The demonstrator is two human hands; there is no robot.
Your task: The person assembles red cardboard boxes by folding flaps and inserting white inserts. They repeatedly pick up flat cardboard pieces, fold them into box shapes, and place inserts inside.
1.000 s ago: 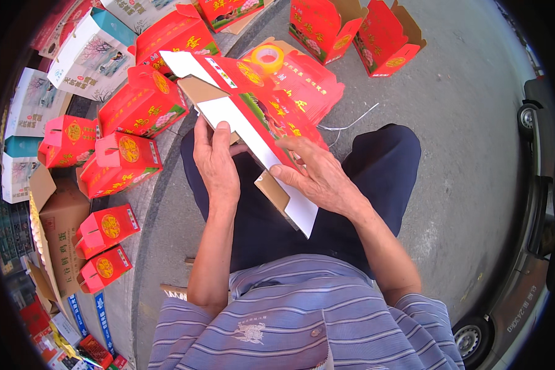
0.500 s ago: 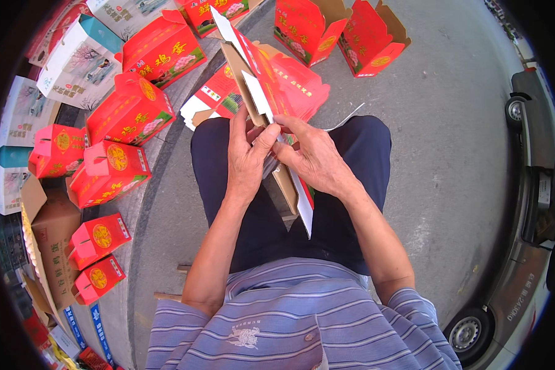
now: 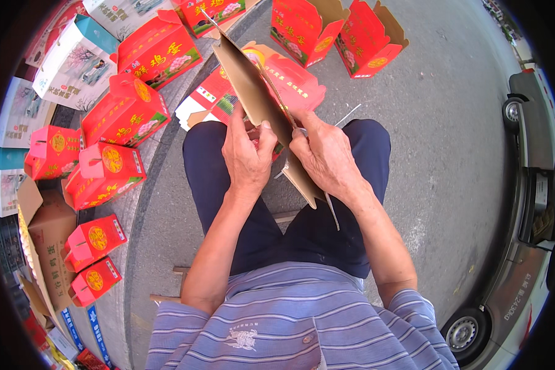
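Note:
Between both hands, above my knees, stands a folded cardboard carton (image 3: 253, 92), tilted, its plain brown side showing and its edges toward me. My left hand (image 3: 248, 151) grips its left panel, thumb on the brown face and fingers behind it. On the other side, my right hand (image 3: 328, 154) is closed on the right panel, its fingers curled over the edge near the middle. The fingertips of both hands are partly hidden by the board. Just beyond my knees lies a pile of flat red printed cartons (image 3: 302, 83), partly covered by the held one.
Two open red boxes (image 3: 305, 31) stand ahead on the grey pavement. Along the left kerb are several red handled boxes (image 3: 123, 114), white boxes (image 3: 74, 65) and an open brown carton (image 3: 52, 246). A parked vehicle (image 3: 530, 246) lines the right side.
The held carton has turned from its white edges and red face to its brown side, its panels spread apart. My right hand has shifted right and my left hand slightly down.

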